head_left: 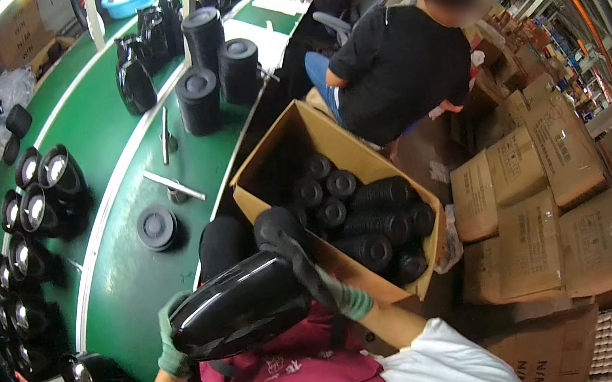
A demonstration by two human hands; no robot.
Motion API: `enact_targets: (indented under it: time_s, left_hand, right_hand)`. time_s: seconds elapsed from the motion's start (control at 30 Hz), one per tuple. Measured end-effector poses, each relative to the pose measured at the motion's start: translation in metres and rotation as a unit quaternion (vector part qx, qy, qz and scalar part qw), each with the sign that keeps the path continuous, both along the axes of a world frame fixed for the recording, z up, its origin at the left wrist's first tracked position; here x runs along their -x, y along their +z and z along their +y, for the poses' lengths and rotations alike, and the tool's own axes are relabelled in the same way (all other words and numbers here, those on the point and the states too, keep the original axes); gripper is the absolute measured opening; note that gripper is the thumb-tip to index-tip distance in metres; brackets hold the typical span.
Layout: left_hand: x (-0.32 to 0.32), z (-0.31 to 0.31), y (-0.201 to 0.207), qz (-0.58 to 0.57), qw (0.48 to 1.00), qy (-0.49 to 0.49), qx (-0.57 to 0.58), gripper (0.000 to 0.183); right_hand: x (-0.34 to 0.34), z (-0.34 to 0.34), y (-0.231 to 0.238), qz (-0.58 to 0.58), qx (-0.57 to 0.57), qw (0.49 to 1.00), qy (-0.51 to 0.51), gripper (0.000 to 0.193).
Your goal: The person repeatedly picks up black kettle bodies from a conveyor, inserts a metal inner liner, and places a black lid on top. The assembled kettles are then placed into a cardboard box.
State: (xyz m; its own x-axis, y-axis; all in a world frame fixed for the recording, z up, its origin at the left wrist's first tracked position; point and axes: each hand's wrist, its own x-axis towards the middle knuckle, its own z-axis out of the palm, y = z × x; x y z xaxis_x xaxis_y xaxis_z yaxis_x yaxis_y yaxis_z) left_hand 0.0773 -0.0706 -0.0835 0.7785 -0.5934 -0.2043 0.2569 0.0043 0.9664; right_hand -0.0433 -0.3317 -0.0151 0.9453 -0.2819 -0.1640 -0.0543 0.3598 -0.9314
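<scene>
Held sideways across my lap is a glossy black tapered jug body (240, 305). My left hand (174, 336), in a pale green glove, is closed around its left end. My right hand (298, 264), in a glove with a dark coating and green cuff, grips the other end from above; some of its fingers are hidden. Beyond the jug body, a small stack of round black ribbed lids (157, 228) rests on the green table (127, 299). To the right, an open cardboard box (268, 153) holds many stacked black lids (375, 220).
Two metal rods on stands (175, 185) and tall lid stacks (198, 96) stand farther up the table. Black jug bodies with shiny round openings (37, 209) line the left. A seated person in black (402, 64) is beyond the box; cartons (537, 186) are piled right.
</scene>
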Motion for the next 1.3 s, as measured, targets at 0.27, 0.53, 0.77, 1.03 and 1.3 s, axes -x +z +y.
enact_targets:
  time_s: [0.27,0.53,0.77,1.03,1.3]
  left_hand:
    - [-0.012,-0.031,0.075,-0.335,0.926,-0.106,-0.14,0.033]
    - [-0.015,-0.029,0.053,-0.259,0.958,-0.069,-0.102,0.04]
    - [-0.032,0.004,-0.001,-0.086,0.989,-0.124,0.008,0.045]
    - [-0.016,-0.033,0.054,-0.19,0.976,-0.086,-0.068,0.047]
    - [-0.01,-0.032,0.06,-0.171,0.981,-0.089,0.006,0.07]
  right_hand:
    - [0.01,-0.018,-0.059,0.012,-0.091,0.995,0.05,0.066]
    - [0.01,-0.011,-0.081,-0.078,0.036,0.996,0.025,0.05]
    - [0.004,-0.004,-0.027,-0.178,0.245,0.952,-0.036,0.047]
    - [0.025,-0.006,-0.047,-0.036,0.068,0.993,-0.088,0.038]
    - [0.027,-0.007,0.003,-0.107,0.264,0.947,-0.148,0.045]
